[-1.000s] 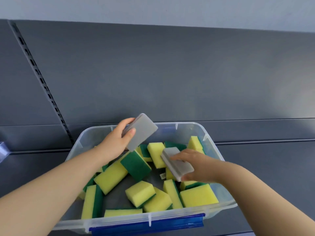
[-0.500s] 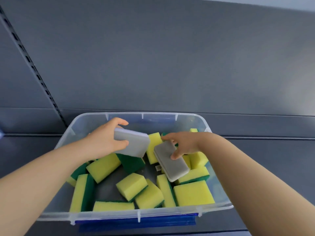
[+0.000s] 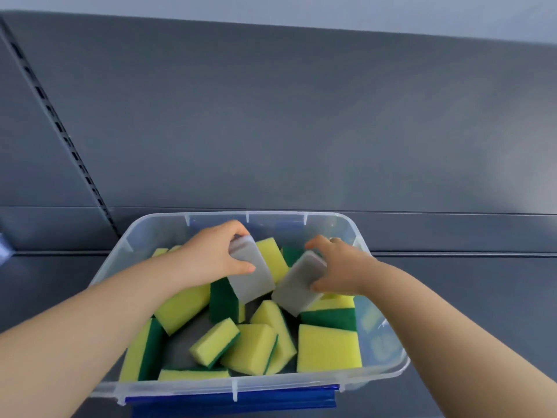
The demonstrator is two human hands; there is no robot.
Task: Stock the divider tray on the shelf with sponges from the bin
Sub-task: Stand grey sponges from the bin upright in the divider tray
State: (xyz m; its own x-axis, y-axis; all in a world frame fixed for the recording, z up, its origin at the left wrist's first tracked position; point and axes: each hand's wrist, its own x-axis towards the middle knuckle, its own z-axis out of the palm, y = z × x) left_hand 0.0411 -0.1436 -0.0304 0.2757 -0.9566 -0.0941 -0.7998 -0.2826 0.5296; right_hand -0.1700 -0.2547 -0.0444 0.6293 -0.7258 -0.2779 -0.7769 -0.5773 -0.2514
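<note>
A clear plastic bin [image 3: 382, 366] with a blue front latch holds several yellow-and-green sponges [image 3: 328, 348]. My left hand [image 3: 211, 254] grips a grey sponge [image 3: 251, 273] above the bin's middle, tilted down. Beside it, my right hand [image 3: 337, 265] grips a second grey sponge [image 3: 297, 286], also tilted, its lower end close to the yellow sponges. The two grey sponges hang near each other. No divider tray is in view.
The bin sits on a dark grey shelf [image 3: 467, 297] against a grey back panel. A slotted upright rail [image 3: 60, 128] runs diagonally at the left. A small pale object [image 3: 4, 251] shows at the far left edge.
Both hands have moved toward the back of the bin and closer together with their grey sponges. The left sponge has turned from flat to pointing downward.
</note>
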